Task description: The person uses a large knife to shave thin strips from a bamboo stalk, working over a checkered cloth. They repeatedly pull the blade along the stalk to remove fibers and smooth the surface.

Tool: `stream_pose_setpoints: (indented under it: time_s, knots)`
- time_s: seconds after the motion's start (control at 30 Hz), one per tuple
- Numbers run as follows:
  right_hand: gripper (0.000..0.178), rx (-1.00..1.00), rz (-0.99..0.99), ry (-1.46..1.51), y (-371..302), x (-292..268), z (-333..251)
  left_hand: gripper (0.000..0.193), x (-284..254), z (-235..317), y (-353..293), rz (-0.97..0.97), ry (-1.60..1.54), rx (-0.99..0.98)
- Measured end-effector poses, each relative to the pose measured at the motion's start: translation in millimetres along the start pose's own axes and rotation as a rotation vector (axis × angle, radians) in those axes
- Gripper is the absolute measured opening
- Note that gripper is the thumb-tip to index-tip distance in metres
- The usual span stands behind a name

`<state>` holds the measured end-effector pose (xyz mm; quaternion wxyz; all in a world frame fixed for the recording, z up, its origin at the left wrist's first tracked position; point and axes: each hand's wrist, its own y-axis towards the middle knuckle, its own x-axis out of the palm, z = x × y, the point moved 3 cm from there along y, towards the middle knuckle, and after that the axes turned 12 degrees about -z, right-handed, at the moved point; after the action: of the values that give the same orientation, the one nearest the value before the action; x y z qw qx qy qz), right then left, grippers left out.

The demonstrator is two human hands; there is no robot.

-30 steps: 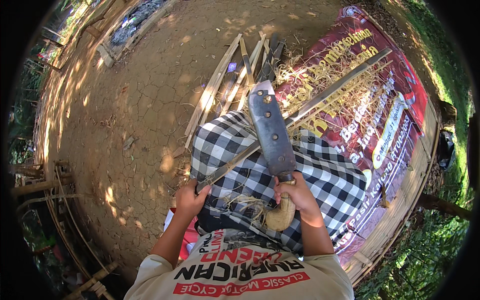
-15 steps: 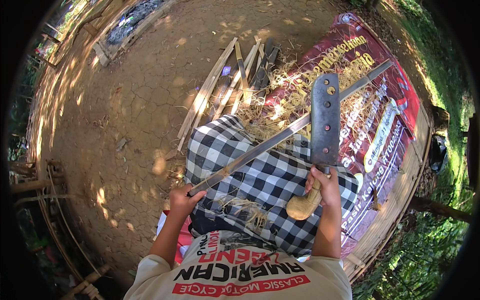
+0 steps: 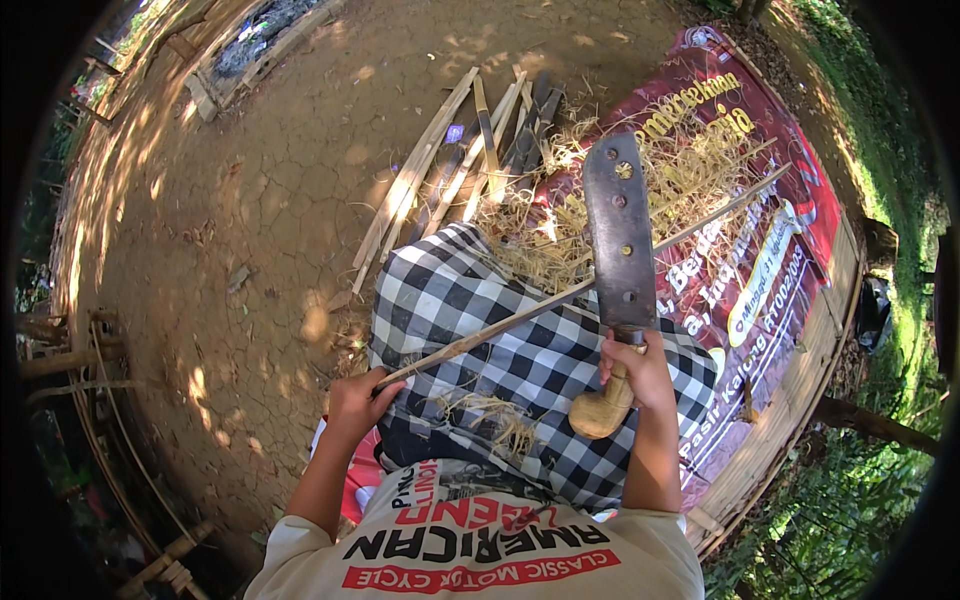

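My left hand (image 3: 358, 405) is closed around the near end of a long bamboo strip (image 3: 480, 338). From there the strip runs up and to the right across the black-and-white checkered cloth (image 3: 430, 290) over my lap. My right hand (image 3: 645, 372) grips the curved wooden handle (image 3: 600, 408) of a wide cleaver (image 3: 620, 215). Its dark blade has a row of holes and points away from me, tilted slightly left. The blade covers part of the strip where the two cross. Thin curled shavings (image 3: 505, 425) lie on the cloth close to me.
Beyond the cloth, a bundle of split bamboo strips (image 3: 430, 165) rests on cracked bare earth (image 3: 270, 200). A heap of shavings (image 3: 690, 165) covers part of a dark red printed banner (image 3: 760, 330) on the right. Bamboo slats (image 3: 800, 400) edge the banner, with greenery past them.
The cleaver has shifted left and now leans left. The strip's far end has dropped lower, and the strip looks narrower, as if turned. My left hand has moved slightly left.
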<state>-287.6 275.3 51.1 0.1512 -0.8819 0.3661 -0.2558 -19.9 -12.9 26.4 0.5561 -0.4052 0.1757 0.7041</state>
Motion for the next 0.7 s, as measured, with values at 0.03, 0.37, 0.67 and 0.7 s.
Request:
stream_pose_setpoints:
  time_s: [0.03,0.37,0.67,0.7]
  knots:
    - [0.013,0.019,0.002,-0.002,0,2,3,0.030,-1,1,0,-0.005,0.026,-0.009]
    - [0.011,0.264,-0.133,-0.062,0,41,44,0.032,4,1,2,-0.023,0.156,-0.067]
    - [0.009,0.246,-0.135,-0.155,8,45,59,0.029,10,-8,0,0.050,0.117,0.000]
    - [0.009,0.230,-0.154,-0.174,5,48,61,0.030,10,-9,0,0.049,0.112,0.006]
